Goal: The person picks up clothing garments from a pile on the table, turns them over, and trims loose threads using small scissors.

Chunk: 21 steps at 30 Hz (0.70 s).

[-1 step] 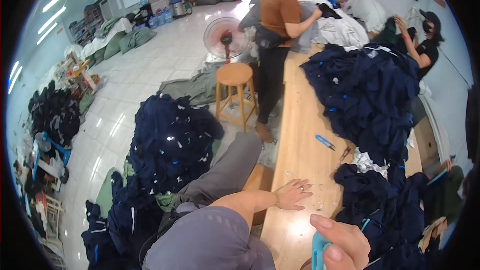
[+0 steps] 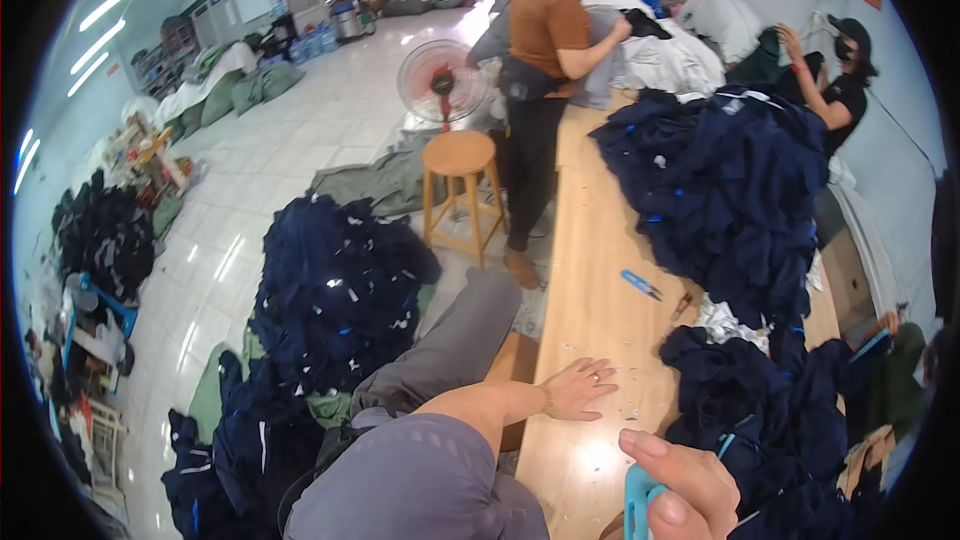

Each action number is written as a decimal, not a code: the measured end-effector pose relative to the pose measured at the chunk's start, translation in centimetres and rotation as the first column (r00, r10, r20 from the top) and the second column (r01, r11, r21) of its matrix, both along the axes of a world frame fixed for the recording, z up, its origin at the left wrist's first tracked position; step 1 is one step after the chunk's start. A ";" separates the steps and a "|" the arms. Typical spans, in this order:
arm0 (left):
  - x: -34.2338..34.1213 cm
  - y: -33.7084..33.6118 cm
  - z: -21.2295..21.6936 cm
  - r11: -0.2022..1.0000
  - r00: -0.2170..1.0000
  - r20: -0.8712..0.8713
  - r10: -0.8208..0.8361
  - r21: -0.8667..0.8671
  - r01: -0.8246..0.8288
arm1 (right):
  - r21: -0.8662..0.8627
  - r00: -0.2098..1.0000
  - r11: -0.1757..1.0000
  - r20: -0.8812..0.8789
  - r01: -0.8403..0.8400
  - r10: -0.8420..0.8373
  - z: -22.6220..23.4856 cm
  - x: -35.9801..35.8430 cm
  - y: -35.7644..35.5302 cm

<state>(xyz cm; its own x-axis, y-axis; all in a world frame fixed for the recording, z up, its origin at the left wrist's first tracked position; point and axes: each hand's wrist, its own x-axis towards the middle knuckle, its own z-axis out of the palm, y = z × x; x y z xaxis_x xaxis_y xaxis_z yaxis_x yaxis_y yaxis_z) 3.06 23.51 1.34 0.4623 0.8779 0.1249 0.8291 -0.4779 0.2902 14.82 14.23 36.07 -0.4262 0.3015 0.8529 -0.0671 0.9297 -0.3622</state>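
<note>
My left hand (image 2: 580,389) lies flat on the wooden table (image 2: 585,315), fingers spread, a ring on one finger. Small pale scraps dot the tabletop beside it. Close to the camera, my right hand (image 2: 695,485) is closed around turquoise thread snips (image 2: 637,502); their blades are hidden. To its right, dark navy garments (image 2: 730,380) lie bunched along the table. Beyond my left hand rest blue thread snips (image 2: 640,284) and a small dark reddish tool (image 2: 682,306). Crumpled white material (image 2: 733,324) sits against the navy cloth.
A large navy garment heap (image 2: 730,180) covers the table's far part. Another navy pile (image 2: 340,290) is on the floor to my left. A wooden stool (image 2: 460,153) and a fan (image 2: 443,85) stand ahead. One person (image 2: 548,25) works at the far end, another (image 2: 845,80) at right.
The view has shifted slightly, so the table, piles and my left hand appear a little further left. Both hands keep the same pose.
</note>
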 end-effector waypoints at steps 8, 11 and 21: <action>-0.4 0.5 -0.1 0.999 0.996 -0.085 -0.036 0.020 0.038 | 0.031 0.953 0.958 -0.117 0.284 -0.279 2.7 4.5 0.0; -0.4 0.9 -0.1 0.998 0.994 -0.090 -0.057 0.002 0.057 | 0.035 0.906 0.911 -0.120 0.412 -0.405 4.1 5.0 0.1; -1.2 1.0 0.2 0.993 0.953 -0.278 -0.117 -0.058 0.105 | 0.035 0.806 0.806 -0.056 0.591 -0.589 4.9 -1.8 4.5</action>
